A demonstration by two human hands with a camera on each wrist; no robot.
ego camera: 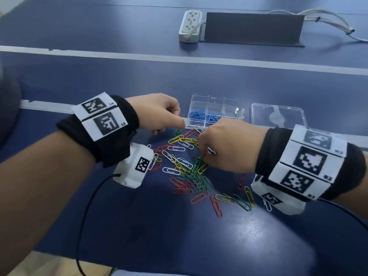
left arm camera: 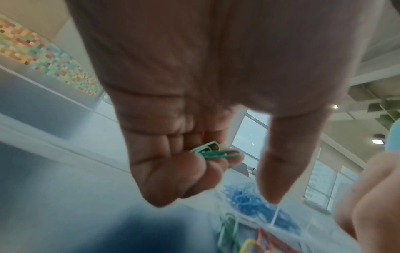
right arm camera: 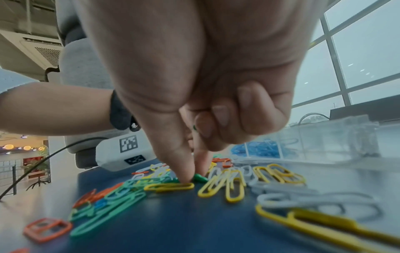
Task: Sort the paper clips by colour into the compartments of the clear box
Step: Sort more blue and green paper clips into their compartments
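Blue table (ego camera: 258, 236) with white lines carries the loose paper clips (ego camera: 187, 166); beyond them stands the clear box (ego camera: 216, 111), blue clips inside. Wristband tags read "L4", "L5". Left hand (ego camera: 157, 113) clutches green clips (left arm camera: 213, 152); right hand (ego camera: 229, 146) pinches a green clip (right arm camera: 200, 178) in the pile.

Blue table (ego camera: 139, 226) bears loose paper clips (ego camera: 185, 166), clear box (ego camera: 216, 112), power strip (ego camera: 190, 25).
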